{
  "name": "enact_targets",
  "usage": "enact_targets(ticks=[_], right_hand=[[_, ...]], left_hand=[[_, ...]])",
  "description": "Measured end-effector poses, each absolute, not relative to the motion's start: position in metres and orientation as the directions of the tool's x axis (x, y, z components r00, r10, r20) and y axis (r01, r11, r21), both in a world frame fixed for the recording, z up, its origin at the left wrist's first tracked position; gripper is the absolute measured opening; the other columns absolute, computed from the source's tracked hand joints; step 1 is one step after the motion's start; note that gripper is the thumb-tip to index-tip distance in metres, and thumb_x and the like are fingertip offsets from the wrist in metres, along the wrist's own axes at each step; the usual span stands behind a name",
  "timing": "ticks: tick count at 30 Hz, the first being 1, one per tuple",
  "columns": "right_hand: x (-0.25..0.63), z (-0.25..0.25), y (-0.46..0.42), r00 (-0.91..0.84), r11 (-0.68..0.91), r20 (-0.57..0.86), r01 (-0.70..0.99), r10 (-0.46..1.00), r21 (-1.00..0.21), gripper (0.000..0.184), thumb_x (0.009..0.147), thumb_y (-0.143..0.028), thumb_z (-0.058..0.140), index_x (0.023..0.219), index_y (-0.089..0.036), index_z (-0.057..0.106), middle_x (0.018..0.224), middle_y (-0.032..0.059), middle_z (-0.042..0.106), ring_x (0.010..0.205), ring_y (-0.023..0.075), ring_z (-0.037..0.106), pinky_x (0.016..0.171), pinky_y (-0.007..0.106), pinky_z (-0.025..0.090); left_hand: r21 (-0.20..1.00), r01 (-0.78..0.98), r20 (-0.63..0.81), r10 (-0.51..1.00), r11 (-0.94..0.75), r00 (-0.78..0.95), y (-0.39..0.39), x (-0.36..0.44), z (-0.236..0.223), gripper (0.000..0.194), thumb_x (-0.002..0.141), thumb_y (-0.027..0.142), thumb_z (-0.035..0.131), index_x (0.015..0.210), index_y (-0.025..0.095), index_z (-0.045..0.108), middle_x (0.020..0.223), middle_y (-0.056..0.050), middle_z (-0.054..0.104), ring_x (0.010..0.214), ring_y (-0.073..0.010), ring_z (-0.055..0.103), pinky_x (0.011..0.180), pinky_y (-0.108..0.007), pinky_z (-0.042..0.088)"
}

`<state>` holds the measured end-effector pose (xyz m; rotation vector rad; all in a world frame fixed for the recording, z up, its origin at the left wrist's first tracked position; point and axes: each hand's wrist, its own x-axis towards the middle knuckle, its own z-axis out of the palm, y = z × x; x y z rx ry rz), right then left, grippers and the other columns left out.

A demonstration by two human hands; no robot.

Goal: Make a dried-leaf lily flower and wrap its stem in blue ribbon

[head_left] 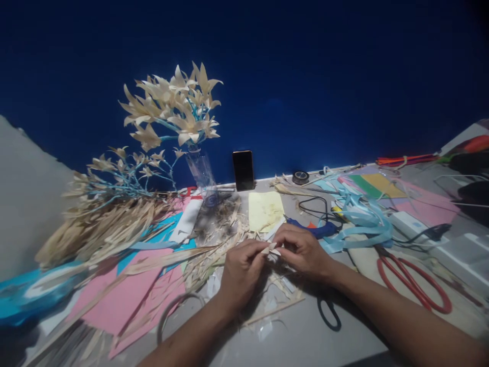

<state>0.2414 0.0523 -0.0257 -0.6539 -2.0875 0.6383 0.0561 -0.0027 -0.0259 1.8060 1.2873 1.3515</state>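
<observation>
My left hand (240,269) and my right hand (301,251) meet over the middle of the table, fingertips pinched together on a small pale folded leaf piece (272,249). Both hands are closed around it; most of the piece is hidden by the fingers. Dry cream leaf strips (214,255) lie scattered just left of and under the hands. A blue glue gun (313,229) rests right behind my right hand.
A clear vase of cream leaf flowers on blue stems (179,107) stands at the back left, a dark phone (243,170) leans on the blue wall. Pink paper (126,300), yellow paper (265,210), blue ribbon (359,216), red-handled scissors (412,280), black-handled scissors (328,313) and a tape roll (300,177) lie around.
</observation>
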Motion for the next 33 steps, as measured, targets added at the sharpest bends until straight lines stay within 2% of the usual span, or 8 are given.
enact_targets(ticks=[4,12,18,20,23,27,30,33], right_hand=[[0.242,-0.023,0.051,-0.526,0.714,0.535,0.219,0.66,-0.665,0.014,0.085,-0.006,0.06,0.082,-0.019,0.068,0.08,0.0042,0.068,0.075,0.0175,0.064,0.067,0.028,0.049],[0.242,-0.026,0.054,-0.474,0.754,0.598,0.275,0.646,-0.596,0.017,0.082,-0.004,0.061,0.079,-0.02,0.065,0.077,0.0022,0.066,0.074,0.0177,0.063,0.067,0.028,0.047],[0.244,-0.027,0.058,-0.509,0.844,0.674,0.298,0.536,-0.446,0.015,0.086,-0.006,0.062,0.078,-0.02,0.063,0.074,0.0024,0.065,0.072,0.0179,0.06,0.066,0.029,0.044],[0.244,-0.028,0.058,-0.513,0.853,0.681,0.298,0.522,-0.429,0.014,0.087,-0.008,0.063,0.079,-0.02,0.063,0.073,0.0026,0.065,0.071,0.0179,0.06,0.066,0.029,0.043],[0.243,-0.026,0.056,-0.512,0.828,0.653,0.292,0.558,-0.479,0.013,0.088,-0.01,0.062,0.08,-0.02,0.064,0.074,0.0025,0.065,0.072,0.0178,0.06,0.066,0.029,0.045],[0.244,-0.017,0.051,-0.538,0.735,0.54,0.25,0.647,-0.631,0.011,0.085,-0.01,0.06,0.084,-0.02,0.066,0.078,0.0036,0.067,0.072,0.0171,0.061,0.065,0.028,0.046],[0.247,-0.011,0.05,-0.551,0.643,0.443,0.239,0.707,-0.727,0.007,0.085,-0.017,0.06,0.082,-0.019,0.066,0.076,0.0031,0.066,0.067,0.0159,0.058,0.06,0.027,0.044],[0.247,-0.01,0.051,-0.551,0.565,0.367,0.244,0.75,-0.788,0.015,0.09,-0.026,0.06,0.078,-0.019,0.065,0.074,0.0026,0.065,0.068,0.0163,0.058,0.061,0.027,0.044]], left_hand=[[0.889,0.331,0.33,0.944,-0.315,0.013,-0.003,0.057,-0.024,0.018,0.085,0.017,0.064,0.088,0.021,0.082,0.084,-0.005,0.08,0.077,-0.0202,0.072,0.073,-0.03,0.054],[0.917,0.324,0.23,0.972,-0.231,0.043,-0.003,0.057,-0.021,0.021,0.086,0.02,0.06,0.079,0.02,0.08,0.073,-0.003,0.076,0.069,-0.0184,0.066,0.068,-0.029,0.051],[0.939,0.273,0.204,0.978,-0.208,0.044,-0.002,0.056,-0.02,0.017,0.083,0.023,0.064,0.08,0.019,0.081,0.075,-0.005,0.076,0.069,-0.0191,0.066,0.067,-0.03,0.052],[0.94,0.274,0.205,0.978,-0.204,0.027,-0.002,0.056,-0.021,0.016,0.082,0.02,0.065,0.082,0.019,0.081,0.075,-0.005,0.076,0.068,-0.0188,0.066,0.067,-0.03,0.051],[0.929,0.302,0.222,0.975,-0.216,0.017,-0.002,0.056,-0.022,0.016,0.081,0.017,0.064,0.081,0.02,0.08,0.077,-0.005,0.077,0.07,-0.019,0.067,0.067,-0.03,0.051],[0.915,0.333,0.234,0.972,-0.228,0.023,-0.002,0.056,-0.022,0.017,0.081,0.015,0.063,0.08,0.019,0.079,0.077,-0.005,0.076,0.073,-0.0197,0.068,0.069,-0.03,0.05],[0.897,0.368,0.252,0.967,-0.246,0.032,-0.002,0.056,-0.022,0.017,0.082,0.014,0.061,0.08,0.019,0.078,0.078,-0.005,0.076,0.075,-0.0203,0.068,0.07,-0.031,0.05],[0.87,0.406,0.285,0.957,-0.281,0.052,-0.002,0.056,-0.022,0.019,0.082,0.013,0.061,0.08,0.02,0.078,0.078,-0.005,0.076,0.075,-0.02,0.068,0.072,-0.031,0.05]])
